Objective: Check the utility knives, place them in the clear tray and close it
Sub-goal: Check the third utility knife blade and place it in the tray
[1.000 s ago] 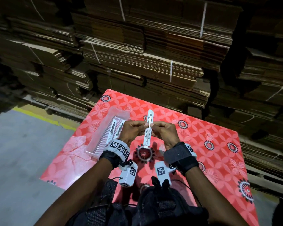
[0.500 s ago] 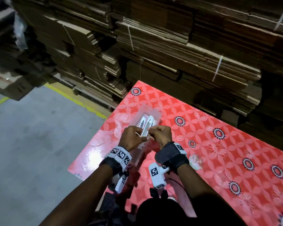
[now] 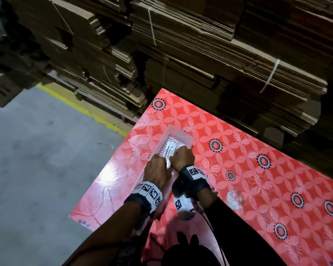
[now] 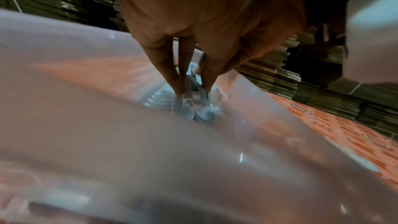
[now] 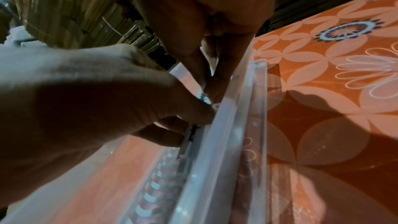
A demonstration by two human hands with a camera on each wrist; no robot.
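Since a second ago our hands carried the utility knife (image 3: 169, 154) down into the clear tray (image 3: 183, 135) | left hand (image 3: 156, 172) and right hand (image 3: 182, 157) both pinch it | blade hidden by fingers (image 4: 170, 72)

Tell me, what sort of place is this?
Probably a warehouse or packing floor: tall stacks of flattened cardboard cartons tied with strapping, a bare concrete floor with a yellow line, and a red patterned mat as workspace.

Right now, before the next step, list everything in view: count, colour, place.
white plastic utility knives: at least two, white, inside the tray
clear plastic tray: one, transparent, open, on the mat's left part
red flower-patterned mat: one, under the tray
flattened cardboard stacks: many, brown, behind the mat
grey concrete floor: left, with a yellow line
left hand: pinching a knife in the tray
right hand: pinching the same knife
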